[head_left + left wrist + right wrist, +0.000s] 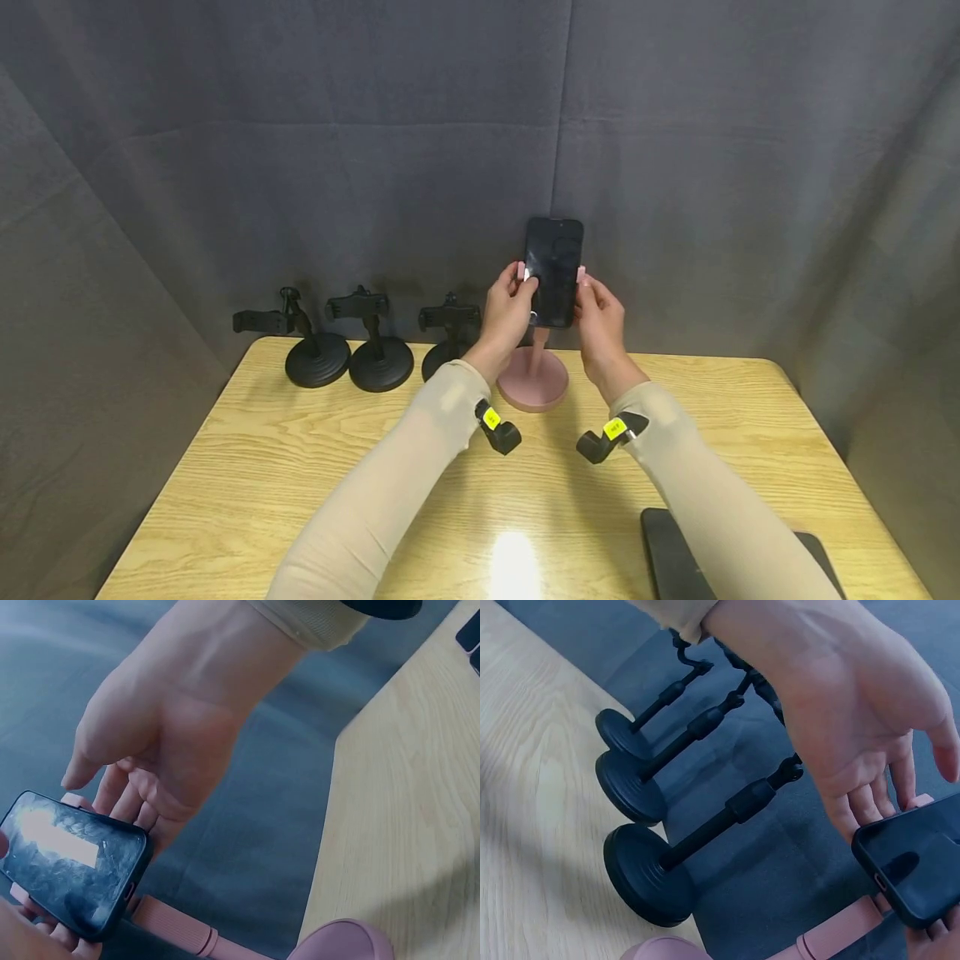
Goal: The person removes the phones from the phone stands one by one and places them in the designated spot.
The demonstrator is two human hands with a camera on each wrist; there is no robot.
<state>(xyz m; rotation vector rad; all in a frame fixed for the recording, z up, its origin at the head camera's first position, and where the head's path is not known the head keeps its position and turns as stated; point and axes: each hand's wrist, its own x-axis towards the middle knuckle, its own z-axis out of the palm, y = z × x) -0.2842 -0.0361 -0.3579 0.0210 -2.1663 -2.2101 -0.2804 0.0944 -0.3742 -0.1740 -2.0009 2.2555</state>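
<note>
A black smartphone [555, 250] stands upright, screen toward me, in the clamp of a pink phone stand [533, 382]. My left hand [506, 315] holds the phone's left side, its thumb over the screen and its fingers behind, beside one pink clamp arm. At the other edge, my right hand [602, 329] grips around the opposite clamp arm [581, 273], with fingers curled behind the phone. That right hand [169, 727] fills the upper part of the left wrist view. In the right wrist view, the left hand [855, 705] reaches behind the phone [919, 859].
Three black phone stands [317, 361] line the back left of the wooden table [247, 467]; my left forearm is close to the nearest. A dark flat device [675, 554] lies at the front right, partly under my right sleeve. Grey curtains [712, 208] hang behind.
</note>
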